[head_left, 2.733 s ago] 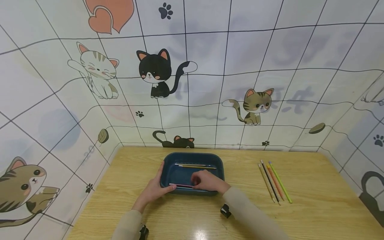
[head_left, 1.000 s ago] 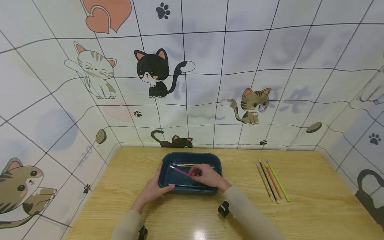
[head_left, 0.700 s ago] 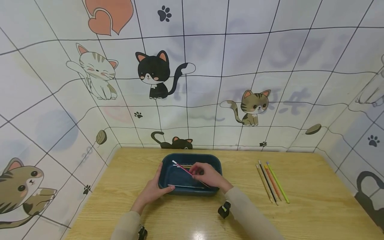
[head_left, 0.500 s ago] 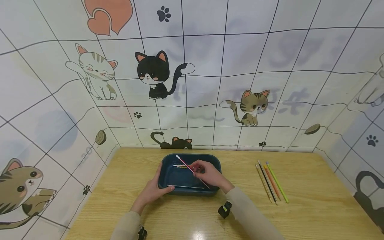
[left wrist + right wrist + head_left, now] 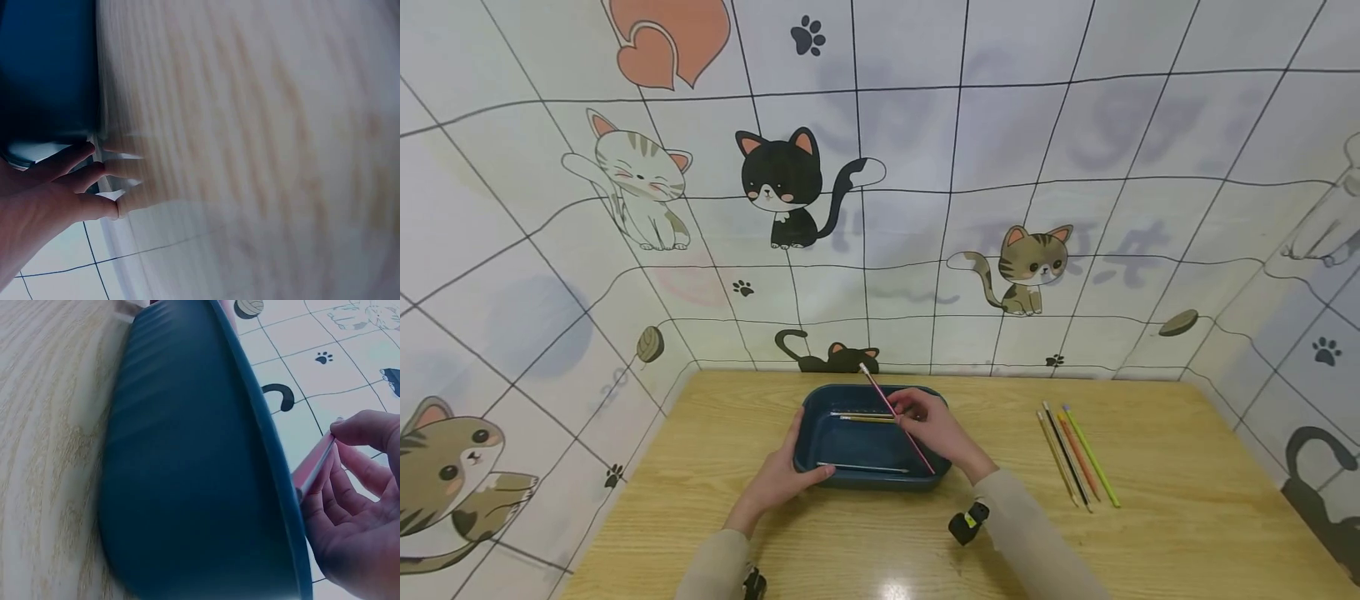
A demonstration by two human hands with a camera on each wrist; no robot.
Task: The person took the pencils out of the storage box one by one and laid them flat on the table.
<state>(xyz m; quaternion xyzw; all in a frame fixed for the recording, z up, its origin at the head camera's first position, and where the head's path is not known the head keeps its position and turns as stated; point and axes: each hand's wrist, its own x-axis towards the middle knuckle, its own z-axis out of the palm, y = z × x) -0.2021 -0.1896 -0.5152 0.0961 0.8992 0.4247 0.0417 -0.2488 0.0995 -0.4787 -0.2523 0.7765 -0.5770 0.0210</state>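
My right hand (image 5: pixel 934 423) pinches a pink pencil (image 5: pixel 876 385) between thumb and fingers. The pencil slants over the dark blue tray (image 5: pixel 880 483), its pale end up at the back, its other end low near the tray's front right corner. In the right wrist view the pencil (image 5: pixel 317 461) shows just beyond the rim. My left hand (image 5: pixel 781 477) grips the tray's front left corner, thumb over the rim and fingers along the outer side. Two pencils (image 5: pixel 867 419) lie side by side toward the back of the tray; another pencil (image 5: pixel 861 467) lies along its front wall.
On the wooden table (image 5: pixel 1000 533), right of the tray, several pencils lie roughly side by side, among them a black pencil (image 5: pixel 1066 457), an orange pencil (image 5: pixel 1080 458) and a green pencil (image 5: pixel 1092 455). Behind stands a wall covering (image 5: pixel 910 233) printed with cats.
My right hand took the pink pencil from the tray's front, raised it and turned it from lying flat to steeply slanted, moving slightly back and right. The left hand stays on the tray.
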